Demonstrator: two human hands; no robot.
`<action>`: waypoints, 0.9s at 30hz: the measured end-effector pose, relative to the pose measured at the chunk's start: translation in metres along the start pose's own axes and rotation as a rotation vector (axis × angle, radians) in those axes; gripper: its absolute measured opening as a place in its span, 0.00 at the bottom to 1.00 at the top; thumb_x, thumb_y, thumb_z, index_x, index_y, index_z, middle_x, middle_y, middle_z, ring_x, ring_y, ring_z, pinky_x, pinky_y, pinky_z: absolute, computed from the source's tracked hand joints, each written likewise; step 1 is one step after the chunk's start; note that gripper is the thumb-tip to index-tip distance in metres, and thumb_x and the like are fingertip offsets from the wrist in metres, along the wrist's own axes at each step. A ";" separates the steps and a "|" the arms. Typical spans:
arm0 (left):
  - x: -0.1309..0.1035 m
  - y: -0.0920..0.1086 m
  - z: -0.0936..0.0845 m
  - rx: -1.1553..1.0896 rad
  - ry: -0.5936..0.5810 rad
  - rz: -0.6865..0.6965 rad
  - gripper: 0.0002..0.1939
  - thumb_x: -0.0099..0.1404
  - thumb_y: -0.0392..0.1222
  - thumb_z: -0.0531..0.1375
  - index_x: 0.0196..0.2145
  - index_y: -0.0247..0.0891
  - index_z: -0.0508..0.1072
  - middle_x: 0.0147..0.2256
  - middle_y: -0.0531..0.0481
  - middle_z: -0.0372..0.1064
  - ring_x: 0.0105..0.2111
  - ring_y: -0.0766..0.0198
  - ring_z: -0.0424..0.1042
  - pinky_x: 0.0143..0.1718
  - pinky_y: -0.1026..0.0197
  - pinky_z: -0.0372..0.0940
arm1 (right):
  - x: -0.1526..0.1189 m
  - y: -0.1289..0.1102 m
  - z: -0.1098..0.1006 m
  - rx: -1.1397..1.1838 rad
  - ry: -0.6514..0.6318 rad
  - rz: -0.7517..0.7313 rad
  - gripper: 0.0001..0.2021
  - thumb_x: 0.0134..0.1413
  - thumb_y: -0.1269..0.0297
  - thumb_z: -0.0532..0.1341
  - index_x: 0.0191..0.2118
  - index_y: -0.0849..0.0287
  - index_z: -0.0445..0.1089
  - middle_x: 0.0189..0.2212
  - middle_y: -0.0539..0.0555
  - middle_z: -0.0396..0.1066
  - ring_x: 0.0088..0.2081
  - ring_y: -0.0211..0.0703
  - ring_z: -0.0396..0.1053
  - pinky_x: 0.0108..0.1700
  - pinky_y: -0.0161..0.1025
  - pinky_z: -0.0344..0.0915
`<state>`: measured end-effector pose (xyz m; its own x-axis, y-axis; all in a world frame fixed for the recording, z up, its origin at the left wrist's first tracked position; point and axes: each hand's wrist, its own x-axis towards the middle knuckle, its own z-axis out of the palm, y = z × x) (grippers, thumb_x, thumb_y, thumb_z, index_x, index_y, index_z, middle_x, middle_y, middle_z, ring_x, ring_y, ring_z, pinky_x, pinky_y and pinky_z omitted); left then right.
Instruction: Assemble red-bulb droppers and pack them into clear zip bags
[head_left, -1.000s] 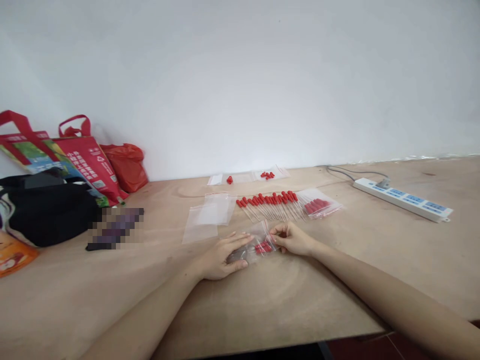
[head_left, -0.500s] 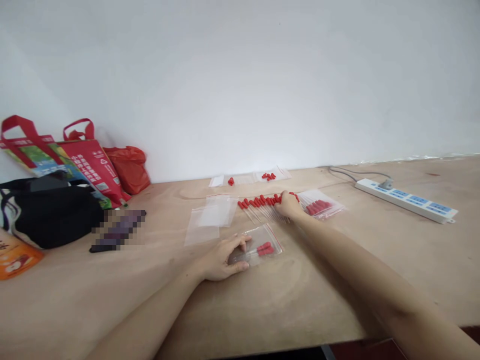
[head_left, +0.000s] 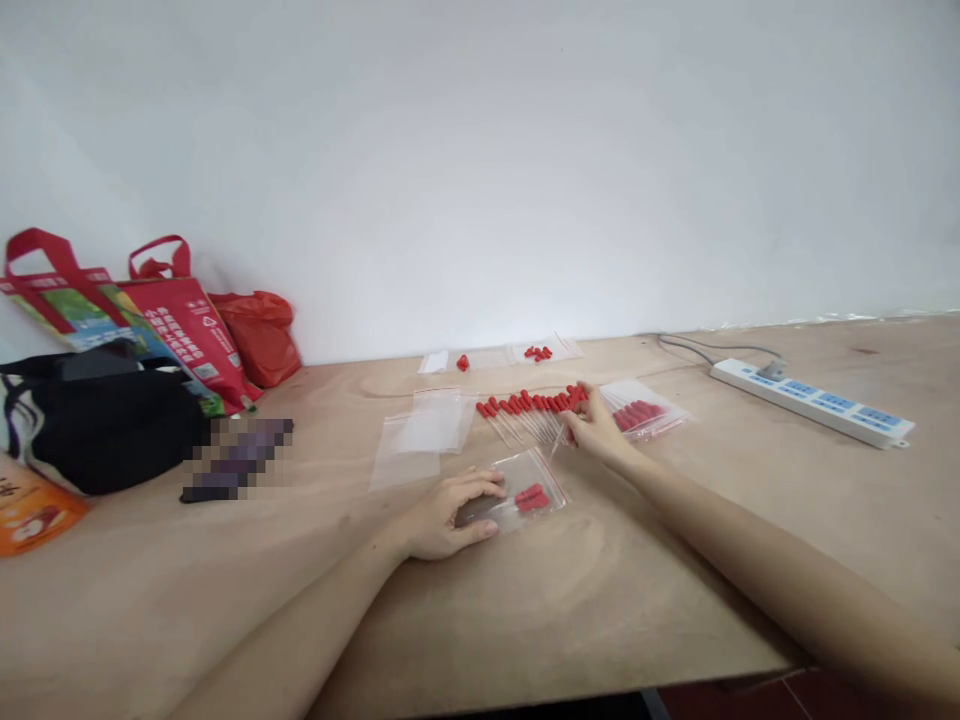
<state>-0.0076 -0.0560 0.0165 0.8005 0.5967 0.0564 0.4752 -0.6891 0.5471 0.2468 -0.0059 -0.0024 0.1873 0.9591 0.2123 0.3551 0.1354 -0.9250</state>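
Observation:
My left hand (head_left: 454, 515) lies on the table with thumb and fingers spread, resting on the near end of a clear zip bag (head_left: 553, 478). Inside that bag are droppers with red rubber bulbs (head_left: 532, 497); their stems run toward my fingers. My right hand (head_left: 596, 428) pinches at the right end of a row of red-bulbed droppers (head_left: 517, 403). A thin clear stem, seemingly a dropper's, shows below its fingers, while the bulb is partly hidden by them. Just right of that hand lies another clear bag (head_left: 660, 398) with several red-bulbed droppers inside.
Flat clear bags (head_left: 431, 425) lie left of the row. Loose red bulbs (head_left: 538, 353) sit on bags near the wall. A white power strip (head_left: 814, 400) with a grey cable lies at right. At left are a blurred-out dark object (head_left: 240, 460), a black bag (head_left: 112, 425) and red bags (head_left: 259, 335).
My right hand has drawn slightly back toward me and to the right, with a thin stem now showing below its fingers. My left hand has stayed on the bag.

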 end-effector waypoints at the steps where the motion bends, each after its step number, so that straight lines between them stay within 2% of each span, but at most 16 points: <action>1: 0.000 0.000 0.000 0.001 0.005 0.004 0.17 0.59 0.44 0.55 0.47 0.40 0.63 0.55 0.45 0.55 0.55 0.58 0.53 0.55 0.52 0.50 | -0.009 0.002 0.000 0.107 -0.013 0.027 0.30 0.46 0.67 0.52 0.54 0.59 0.39 0.25 0.46 0.61 0.19 0.36 0.63 0.24 0.37 0.63; 3: 0.001 0.002 -0.001 0.005 0.017 -0.004 0.18 0.58 0.42 0.55 0.47 0.41 0.63 0.54 0.46 0.55 0.54 0.57 0.55 0.54 0.53 0.52 | -0.024 0.005 0.001 0.266 -0.013 0.086 0.28 0.46 0.67 0.53 0.52 0.56 0.40 0.23 0.45 0.58 0.18 0.36 0.63 0.22 0.36 0.63; 7: 0.001 0.004 -0.001 0.013 0.049 -0.022 0.21 0.56 0.42 0.57 0.48 0.41 0.62 0.52 0.45 0.55 0.52 0.57 0.57 0.52 0.53 0.54 | -0.041 0.003 0.012 0.515 -0.032 0.206 0.18 0.47 0.66 0.54 0.43 0.53 0.46 0.22 0.44 0.60 0.22 0.36 0.66 0.27 0.37 0.67; 11: 0.000 0.004 -0.001 0.025 0.068 -0.038 0.26 0.56 0.42 0.57 0.52 0.40 0.57 0.52 0.44 0.54 0.51 0.56 0.56 0.52 0.54 0.54 | -0.047 -0.001 0.021 0.606 -0.130 0.242 0.08 0.50 0.62 0.53 0.36 0.55 0.53 0.22 0.46 0.63 0.23 0.34 0.66 0.29 0.36 0.67; 14: 0.000 0.004 -0.001 0.020 0.064 -0.036 0.27 0.56 0.42 0.57 0.53 0.42 0.55 0.52 0.46 0.54 0.51 0.56 0.57 0.52 0.53 0.54 | -0.049 0.000 0.020 0.509 -0.270 0.218 0.10 0.46 0.60 0.57 0.33 0.58 0.59 0.19 0.46 0.62 0.19 0.32 0.63 0.23 0.32 0.63; 17: 0.000 0.005 0.000 0.017 0.070 -0.045 0.27 0.56 0.42 0.57 0.53 0.42 0.54 0.52 0.46 0.54 0.51 0.56 0.57 0.51 0.53 0.55 | -0.049 0.001 0.019 0.384 -0.357 0.171 0.14 0.40 0.59 0.62 0.33 0.59 0.61 0.19 0.44 0.62 0.15 0.29 0.57 0.17 0.29 0.56; 21: 0.000 0.005 0.000 0.024 0.067 -0.054 0.28 0.56 0.42 0.57 0.53 0.41 0.54 0.53 0.45 0.54 0.51 0.56 0.56 0.52 0.53 0.54 | -0.051 0.003 0.020 0.284 -0.405 0.084 0.14 0.36 0.58 0.64 0.28 0.60 0.62 0.21 0.46 0.65 0.19 0.30 0.60 0.20 0.29 0.56; 25: 0.001 0.005 -0.001 0.028 0.064 -0.026 0.26 0.56 0.42 0.57 0.52 0.41 0.57 0.52 0.45 0.55 0.52 0.55 0.57 0.52 0.52 0.54 | -0.049 0.004 0.019 0.134 -0.544 -0.047 0.12 0.42 0.57 0.59 0.21 0.62 0.65 0.19 0.48 0.64 0.20 0.32 0.60 0.23 0.31 0.56; 27: 0.001 0.005 -0.001 0.021 0.053 -0.007 0.23 0.56 0.42 0.56 0.51 0.42 0.59 0.52 0.46 0.56 0.51 0.56 0.57 0.52 0.53 0.54 | -0.042 0.005 0.015 0.033 -0.508 -0.051 0.12 0.46 0.58 0.55 0.21 0.61 0.66 0.18 0.49 0.65 0.19 0.33 0.60 0.23 0.32 0.56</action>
<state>-0.0052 -0.0584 0.0201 0.7769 0.6221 0.0972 0.4885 -0.6929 0.5303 0.2267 -0.0419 -0.0204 -0.3014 0.9497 0.0848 0.3217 0.1850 -0.9286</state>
